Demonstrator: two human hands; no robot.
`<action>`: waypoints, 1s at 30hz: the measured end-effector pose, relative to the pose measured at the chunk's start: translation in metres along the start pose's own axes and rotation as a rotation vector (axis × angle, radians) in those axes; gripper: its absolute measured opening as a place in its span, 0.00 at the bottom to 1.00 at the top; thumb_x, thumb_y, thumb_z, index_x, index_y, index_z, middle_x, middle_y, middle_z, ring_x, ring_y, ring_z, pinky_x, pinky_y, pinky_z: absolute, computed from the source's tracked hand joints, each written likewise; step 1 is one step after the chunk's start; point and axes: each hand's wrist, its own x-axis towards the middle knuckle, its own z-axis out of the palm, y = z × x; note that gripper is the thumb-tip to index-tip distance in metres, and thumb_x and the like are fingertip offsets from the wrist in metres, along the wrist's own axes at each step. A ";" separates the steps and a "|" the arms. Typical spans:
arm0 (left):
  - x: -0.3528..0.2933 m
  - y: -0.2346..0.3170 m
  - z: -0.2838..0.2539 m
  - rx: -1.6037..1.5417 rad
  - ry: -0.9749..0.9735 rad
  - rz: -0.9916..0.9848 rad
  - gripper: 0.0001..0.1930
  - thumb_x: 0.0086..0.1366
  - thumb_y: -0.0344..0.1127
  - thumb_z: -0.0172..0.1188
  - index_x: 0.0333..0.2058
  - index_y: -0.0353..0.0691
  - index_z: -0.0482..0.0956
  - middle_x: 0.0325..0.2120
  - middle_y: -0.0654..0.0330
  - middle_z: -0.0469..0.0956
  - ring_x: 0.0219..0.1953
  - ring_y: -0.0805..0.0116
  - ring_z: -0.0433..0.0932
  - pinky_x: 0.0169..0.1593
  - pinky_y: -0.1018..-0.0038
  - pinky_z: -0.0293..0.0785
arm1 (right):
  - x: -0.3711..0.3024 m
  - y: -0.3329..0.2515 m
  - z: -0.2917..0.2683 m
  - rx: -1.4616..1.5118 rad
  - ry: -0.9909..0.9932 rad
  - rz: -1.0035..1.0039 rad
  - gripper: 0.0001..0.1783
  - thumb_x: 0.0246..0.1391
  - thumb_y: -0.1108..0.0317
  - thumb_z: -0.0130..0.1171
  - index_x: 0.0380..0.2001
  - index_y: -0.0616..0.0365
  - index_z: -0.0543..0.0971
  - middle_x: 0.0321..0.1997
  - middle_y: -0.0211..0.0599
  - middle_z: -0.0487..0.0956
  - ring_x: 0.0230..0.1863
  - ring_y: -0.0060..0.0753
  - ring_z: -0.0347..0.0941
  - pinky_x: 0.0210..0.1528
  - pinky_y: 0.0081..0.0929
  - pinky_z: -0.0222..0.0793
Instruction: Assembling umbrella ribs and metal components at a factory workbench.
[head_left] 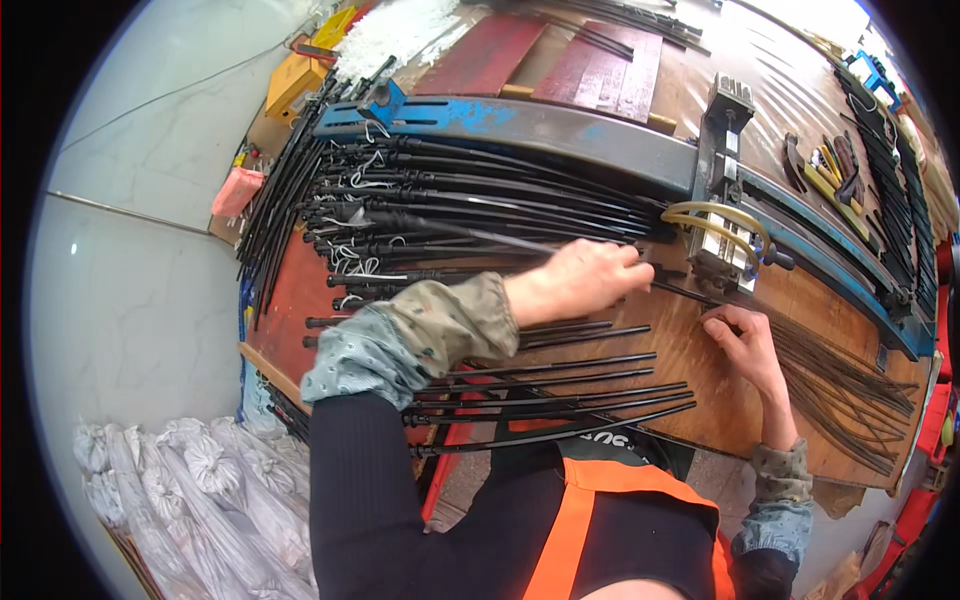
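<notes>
My left hand (588, 280) is closed around a slim black rod (490, 238), which slants from upper left to lower right and is slightly blurred along its left part. My right hand (745, 345) is pinched near the rod's right end, just below the metal clamp fixture (722, 235) with its looped yellowish hoses. Both hands are over the wooden bench (690, 385). Left of them lies a dense row of black rods (470, 200) with thicker ends and white cords. Several more black rods (570, 375) are spread below my left forearm.
A blue and grey metal beam (560, 135) crosses behind the hands. Thin brown rods (840, 390) fan out at the right. Hand tools (840, 175) and dark rod bundles lie farther right. White wrapped bundles (210, 480) stand at lower left; a yellow box (295, 85) is at upper left.
</notes>
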 end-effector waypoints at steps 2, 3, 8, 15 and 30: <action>0.011 0.014 0.001 -0.032 -0.069 -0.051 0.10 0.62 0.39 0.59 0.40 0.45 0.74 0.30 0.57 0.75 0.33 0.56 0.82 0.30 0.62 0.80 | -0.010 0.000 -0.002 0.065 0.151 0.079 0.10 0.60 0.67 0.57 0.33 0.66 0.80 0.23 0.27 0.75 0.24 0.15 0.66 0.26 0.19 0.62; 0.016 0.025 -0.001 -0.028 -0.060 -0.068 0.10 0.62 0.39 0.60 0.40 0.44 0.73 0.30 0.56 0.75 0.33 0.56 0.81 0.30 0.62 0.80 | -0.021 0.012 -0.003 0.090 0.227 0.100 0.11 0.61 0.67 0.56 0.30 0.65 0.80 0.22 0.25 0.73 0.22 0.14 0.64 0.25 0.19 0.60; 0.003 0.033 0.004 0.024 -0.004 -0.042 0.16 0.64 0.40 0.60 0.49 0.44 0.74 0.28 0.57 0.73 0.30 0.58 0.80 0.26 0.65 0.77 | -0.020 -0.010 0.016 0.479 0.448 0.200 0.21 0.68 0.56 0.54 0.25 0.61 0.78 0.16 0.18 0.65 0.20 0.11 0.57 0.22 0.17 0.55; 0.010 0.043 -0.012 0.079 0.030 0.036 0.19 0.65 0.40 0.61 0.53 0.44 0.75 0.25 0.61 0.71 0.25 0.65 0.77 0.23 0.72 0.74 | -0.033 -0.006 0.004 0.413 0.383 0.104 0.25 0.66 0.48 0.55 0.32 0.62 0.83 0.14 0.22 0.68 0.19 0.13 0.61 0.22 0.19 0.56; 0.108 0.086 -0.074 0.119 -0.104 0.229 0.15 0.54 0.26 0.61 0.43 0.41 0.77 0.31 0.57 0.77 0.30 0.58 0.79 0.29 0.65 0.79 | -0.055 0.042 -0.064 -0.455 0.889 -0.461 0.23 0.51 0.74 0.64 0.52 0.57 0.78 0.42 0.44 0.80 0.48 0.45 0.75 0.49 0.41 0.72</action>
